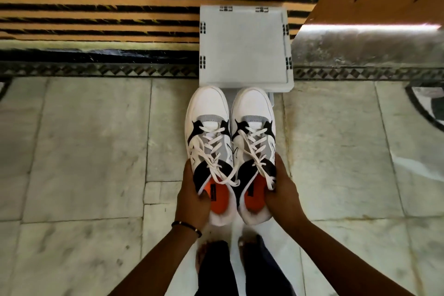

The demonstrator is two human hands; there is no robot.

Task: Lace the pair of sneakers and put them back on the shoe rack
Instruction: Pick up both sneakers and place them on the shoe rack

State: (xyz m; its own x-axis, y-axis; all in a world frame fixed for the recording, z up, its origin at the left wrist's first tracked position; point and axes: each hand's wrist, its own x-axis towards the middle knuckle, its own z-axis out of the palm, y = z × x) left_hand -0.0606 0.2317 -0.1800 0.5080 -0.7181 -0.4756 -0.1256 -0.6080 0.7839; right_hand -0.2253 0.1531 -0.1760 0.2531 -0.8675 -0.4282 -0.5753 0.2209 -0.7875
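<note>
Sneakers held side by side above the marble floor (84, 142), toes pointing away from the person; left sneaker (208, 127) and right sneaker (252, 125) both white with grey and black panels, orange insoles, white laces crossed through the eyelets, ends loose; left hand (193, 196) clamped on the left sneaker's outer heel side; right hand (282, 193) clamped on the right one likewise; white shoe rack (242, 48) just beyond the toes; striped rug (96, 2) behind it; bare feet below.
</note>
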